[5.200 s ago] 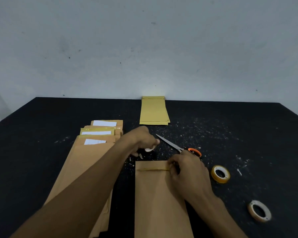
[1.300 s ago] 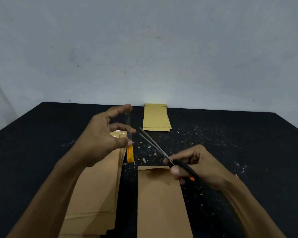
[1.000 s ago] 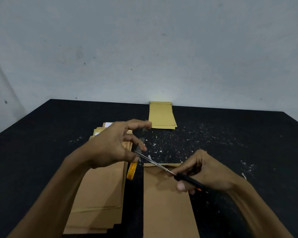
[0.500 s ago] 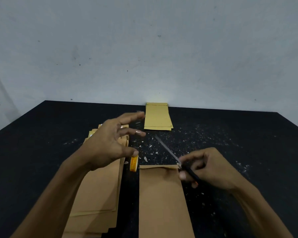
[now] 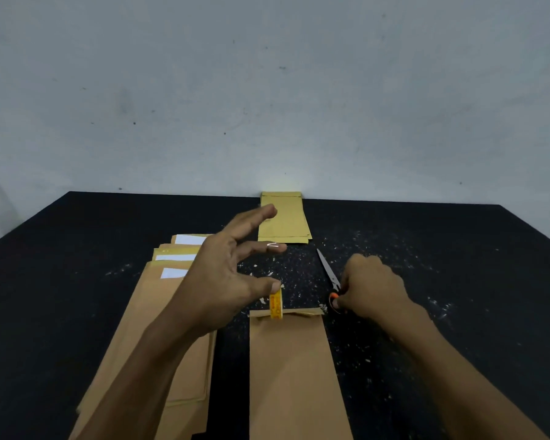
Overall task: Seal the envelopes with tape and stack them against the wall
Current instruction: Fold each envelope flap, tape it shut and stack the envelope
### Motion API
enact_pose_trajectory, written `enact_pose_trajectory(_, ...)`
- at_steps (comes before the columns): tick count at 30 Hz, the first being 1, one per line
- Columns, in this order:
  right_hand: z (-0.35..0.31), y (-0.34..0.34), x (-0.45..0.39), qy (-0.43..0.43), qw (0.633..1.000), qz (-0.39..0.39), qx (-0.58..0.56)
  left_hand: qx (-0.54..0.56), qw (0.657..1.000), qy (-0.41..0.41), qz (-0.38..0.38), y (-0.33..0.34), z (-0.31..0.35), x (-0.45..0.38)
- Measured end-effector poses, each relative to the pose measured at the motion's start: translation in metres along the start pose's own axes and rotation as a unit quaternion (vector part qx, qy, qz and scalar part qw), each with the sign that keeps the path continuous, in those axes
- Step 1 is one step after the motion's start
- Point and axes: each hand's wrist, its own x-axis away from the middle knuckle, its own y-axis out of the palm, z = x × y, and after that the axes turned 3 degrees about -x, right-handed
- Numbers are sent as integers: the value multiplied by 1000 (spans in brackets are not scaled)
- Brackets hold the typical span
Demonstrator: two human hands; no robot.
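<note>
Two hands over the tabletop (image 5: 77, 281), w/ one envelope (image 5: 296, 369) lying flat btwn them, long axis running 6 to 12 o'clock, flap end at 12. The left hand (image 5: 223, 281) hovers just at 10 o'clock of the flap, fingers spread wide; a strip of clear tape seems stuck on a fingertip (glint only, hard to tell), and the yellow tape roll (image 5: 276, 304) hangs at the thumb tip, standing on edge over the flap fold. Can't tell if the thumb pinches the roll or just touches it. The right hand (image 5: 372, 287) sits at 1 o'clock of the flap, fingers curled round the orange handle of the scissors (image 5: 329, 271), blades together and pointing to 11 o'clock, down on the tabletop.

Prob. next: tape goes across the flap. The left hand is nearer and right above it, so a short drop toward 4 o'clock should do. The roll itself stands in the way on the fold.

Around: unsealed pile (image 5: 172, 312) at 9 o'clock, touching nothing of the envelope; sealed stack (image 5: 286, 220) at 12 o'clock, butted to the wall (image 5: 267, 90), well apart. Paper scraps (image 5: 299, 268) litter the gap.
</note>
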Motion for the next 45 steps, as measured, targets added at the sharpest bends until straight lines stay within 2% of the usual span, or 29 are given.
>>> enact_pose_trajectory(2,0,-5,4,-11,1000,-4,-8,-2,1000,-7,6,2,0,-2)
enact_pose_trajectory(3,0,-8,7,-30,998,17,-53,-5,1000,-10,8,3,-1,-3)
enact_pose_trajectory(5,-2,-14,16,-98,966,41,-235,-7,1000,-14,10,4,-1,-5)
enact_pose_trajectory(7,-11,-25,29,-173,895,-23,-410,-8,1000,-17,7,7,-1,-7)
enact_pose_trajectory(8,-15,-29,34,-194,865,-69,-458,-13,1000,-17,2,8,-1,-8)
enact_pose_trajectory(10,-20,-28,37,-212,832,-141,-493,-24,999,-23,-8,12,0,-10)
enact_pose_trajectory(12,-22,-21,33,-203,818,-160,-514,-25,999,-32,-17,14,-1,-11)
enact_pose_trajectory(16,-18,-9,28,-163,741,-138,-636,41,997,-58,-6,13,-5,-13)
enact_pose_trajectory(19,-21,-2,28,-146,716,-77,-678,115,989,-68,66,12,-10,-15)
enact_pose_trajectory(21,-23,-1,27,-113,696,-27,-709,86,986,-72,120,12,-15,-16)
enact_pose_trajectory(24,-25,-2,21,-78,714,41,-694,-73,984,-69,147,18,-21,-14)
enact_pose_trajectory(28,-33,5,8,-32,757,59,-650,-290,950,-80,83,36,-32,-15)
enact_pose_trajectory(30,-34,13,0,-13,782,59,-620,-327,938,-77,89,41,-38,-19)
enact_pose_trajectory(34,-30,32,-20,-7,890,91,-446,-397,906,-112,96,39,-46,-24)
enact_pose_trajectory(37,-31,39,-30,0,939,86,-332,-434,885,-154,65,41,-44,-31)
enact_pose_trajectory(41,-39,40,-36,25,977,62,-200,-474,860,-190,3,43,-46,-40)
enact_pose_trajectory(45,-42,44,-38,37,986,69,-148,-487,849,-201,-29,44,-52,-42)
